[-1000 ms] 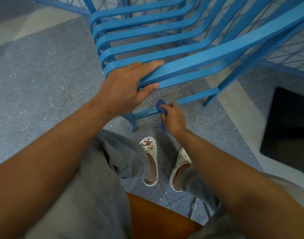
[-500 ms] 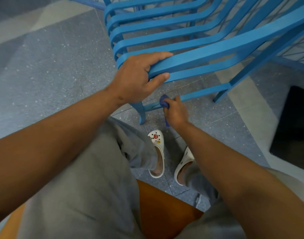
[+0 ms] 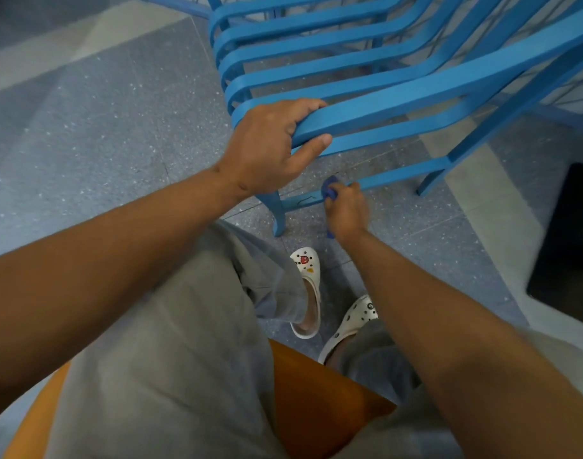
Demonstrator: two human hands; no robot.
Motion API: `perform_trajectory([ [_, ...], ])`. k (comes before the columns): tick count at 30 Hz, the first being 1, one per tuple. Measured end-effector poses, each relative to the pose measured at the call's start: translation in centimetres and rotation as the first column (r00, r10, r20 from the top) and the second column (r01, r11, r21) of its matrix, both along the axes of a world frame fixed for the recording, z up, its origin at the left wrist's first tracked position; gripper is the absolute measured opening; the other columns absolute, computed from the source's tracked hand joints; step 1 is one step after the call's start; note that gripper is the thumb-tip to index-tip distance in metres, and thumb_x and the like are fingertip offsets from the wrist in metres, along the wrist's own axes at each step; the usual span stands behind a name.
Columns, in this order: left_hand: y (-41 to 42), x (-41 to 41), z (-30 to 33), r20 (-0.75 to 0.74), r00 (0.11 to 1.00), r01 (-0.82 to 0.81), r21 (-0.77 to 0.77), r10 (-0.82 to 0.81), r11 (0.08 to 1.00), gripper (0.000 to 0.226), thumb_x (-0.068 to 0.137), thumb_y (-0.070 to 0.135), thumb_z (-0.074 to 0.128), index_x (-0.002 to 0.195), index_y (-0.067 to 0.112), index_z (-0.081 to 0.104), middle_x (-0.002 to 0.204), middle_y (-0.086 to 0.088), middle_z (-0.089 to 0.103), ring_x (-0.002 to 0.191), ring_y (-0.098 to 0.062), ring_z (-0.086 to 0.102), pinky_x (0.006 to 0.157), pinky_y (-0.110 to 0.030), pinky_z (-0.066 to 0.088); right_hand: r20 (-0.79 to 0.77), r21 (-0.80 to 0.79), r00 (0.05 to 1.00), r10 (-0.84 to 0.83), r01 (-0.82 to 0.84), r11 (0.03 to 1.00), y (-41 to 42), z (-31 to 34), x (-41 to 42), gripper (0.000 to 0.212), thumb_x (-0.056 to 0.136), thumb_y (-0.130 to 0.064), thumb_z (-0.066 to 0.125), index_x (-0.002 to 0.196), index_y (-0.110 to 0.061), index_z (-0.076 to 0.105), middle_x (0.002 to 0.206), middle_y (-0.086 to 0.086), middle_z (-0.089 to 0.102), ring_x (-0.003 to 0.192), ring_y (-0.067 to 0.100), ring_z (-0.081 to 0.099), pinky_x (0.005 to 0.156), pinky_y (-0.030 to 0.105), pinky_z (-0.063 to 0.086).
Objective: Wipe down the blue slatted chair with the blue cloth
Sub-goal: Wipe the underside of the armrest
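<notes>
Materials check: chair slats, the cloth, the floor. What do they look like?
Chair slats: probably painted metal, possibly moulded plastic; thin bent strips with a uniform matte blue coat.
Cloth: soft fabric, likely microfibre; it bunches up in the right hand, weave too small to tell.
Floor: terrazzo-like stone tile; grey with white speckles, thin joint lines, dull sheen.

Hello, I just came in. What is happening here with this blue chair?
A seated person is wiping the blue slatted chair. The left hand grips the end of one slat. The right hand reaches lower and holds a bunched blue cloth against the low crossbar between the legs, near the front leg. The person wears grey trousers and white clogs, with feet on the speckled floor.
</notes>
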State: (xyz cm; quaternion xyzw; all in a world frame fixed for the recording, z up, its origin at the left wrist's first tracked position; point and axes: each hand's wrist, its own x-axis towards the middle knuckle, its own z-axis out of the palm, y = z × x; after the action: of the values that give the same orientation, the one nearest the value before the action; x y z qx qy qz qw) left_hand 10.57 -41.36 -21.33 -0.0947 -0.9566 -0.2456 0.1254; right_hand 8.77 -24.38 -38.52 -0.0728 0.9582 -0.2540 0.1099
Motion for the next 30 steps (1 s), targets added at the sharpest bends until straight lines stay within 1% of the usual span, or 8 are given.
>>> perform_trajectory([
  [4,0.1,0.0,0.1,-0.004,1.000,-0.004,0.020,0.005,1.000,0.047,0.098,0.044,0.061,0.131,0.011,0.064,0.117,-0.002,0.072,0.102,-0.016,0.066,0.087,-0.014,0.039,0.032,-0.039,0.976,0.216,-0.215,0.976,-0.9,-0.1,0.9,0.016,0.098,-0.023,0.063,0.112,-0.023,0.070,0.108,0.008,0.056,0.087,0.027,0.062,0.073,0.032,0.046],
  [6,0.0,0.0,0.1,-0.004,1.000,-0.004,0.024,0.004,1.000,0.047,0.098,0.044,0.061,0.131,0.010,0.064,0.118,-0.002,0.072,0.103,-0.016,0.065,0.088,-0.012,0.037,0.041,-0.021,0.968,0.247,-0.246,0.969,0.2,-0.3,-0.4,0.020,0.098,-0.026,0.063,0.115,-0.024,0.072,0.111,0.010,0.060,0.093,0.027,0.062,0.077,0.031,0.043],
  [11,0.1,0.0,0.1,-0.009,1.000,-0.011,0.028,0.011,1.000,0.045,0.099,0.043,0.061,0.130,0.010,0.065,0.117,-0.002,0.072,0.103,-0.017,0.065,0.087,-0.012,0.036,0.061,0.030,0.998,-0.015,0.013,0.999,3.7,-0.8,-3.8,0.020,0.098,-0.023,0.061,0.110,-0.018,0.075,0.109,0.019,0.067,0.096,0.036,0.066,0.077,0.033,0.047],
  [15,0.2,-0.1,0.1,-0.030,1.000,-0.002,0.038,0.003,0.999,0.043,0.098,0.041,0.062,0.127,0.009,0.066,0.113,-0.003,0.073,0.100,-0.018,0.067,0.086,-0.015,0.040,0.045,0.018,0.996,-0.072,0.071,0.997,0.7,-0.4,-1.9,0.014,0.099,-0.024,0.059,0.105,-0.019,0.071,0.108,0.012,0.058,0.089,0.032,0.064,0.064,0.024,0.042],
  [20,0.2,0.0,0.0,-0.042,0.999,0.008,0.033,-0.007,0.999,0.044,0.099,0.042,0.062,0.128,0.010,0.065,0.115,-0.002,0.073,0.101,-0.018,0.067,0.087,-0.024,0.049,0.046,-0.036,0.982,0.186,-0.184,0.982,-2.6,-0.4,1.9,0.018,0.100,-0.027,0.060,0.114,-0.021,0.070,0.111,0.010,0.056,0.088,0.031,0.063,0.077,0.036,0.050],
  [24,0.1,-0.1,-0.1,-0.049,0.999,0.008,0.041,-0.006,0.999,0.044,0.099,0.042,0.062,0.128,0.010,0.065,0.115,-0.002,0.073,0.102,-0.018,0.067,0.088,-0.018,0.044,0.071,0.028,0.930,0.360,-0.362,0.932,-0.9,-0.2,-0.6,0.024,0.099,-0.033,0.061,0.120,-0.027,0.071,0.109,0.010,0.058,0.094,0.032,0.063,0.081,0.038,0.051],
  [28,0.2,-0.2,-0.2,-0.065,0.998,0.002,0.047,0.001,0.999,0.043,0.098,0.041,0.063,0.127,0.009,0.066,0.114,-0.002,0.073,0.101,-0.017,0.066,0.088,-0.014,0.040,0.046,0.053,0.987,0.153,-0.155,0.986,2.1,-0.6,-2.9,0.018,0.098,-0.030,0.063,0.110,-0.025,0.075,0.103,0.009,0.059,0.091,0.029,0.063,0.072,0.029,0.042],
  [30,0.2,-0.2,-0.2,-0.073,0.997,0.000,0.054,0.004,0.999,0.041,0.098,0.040,0.063,0.126,0.010,0.067,0.113,-0.001,0.073,0.099,-0.015,0.066,0.087,-0.011,0.037,0.051,0.019,0.998,0.032,-0.033,0.999,1.3,-0.9,-2.4,0.019,0.098,-0.026,0.062,0.109,-0.018,0.075,0.106,0.013,0.059,0.091,0.031,0.064,0.074,0.032,0.047],
])
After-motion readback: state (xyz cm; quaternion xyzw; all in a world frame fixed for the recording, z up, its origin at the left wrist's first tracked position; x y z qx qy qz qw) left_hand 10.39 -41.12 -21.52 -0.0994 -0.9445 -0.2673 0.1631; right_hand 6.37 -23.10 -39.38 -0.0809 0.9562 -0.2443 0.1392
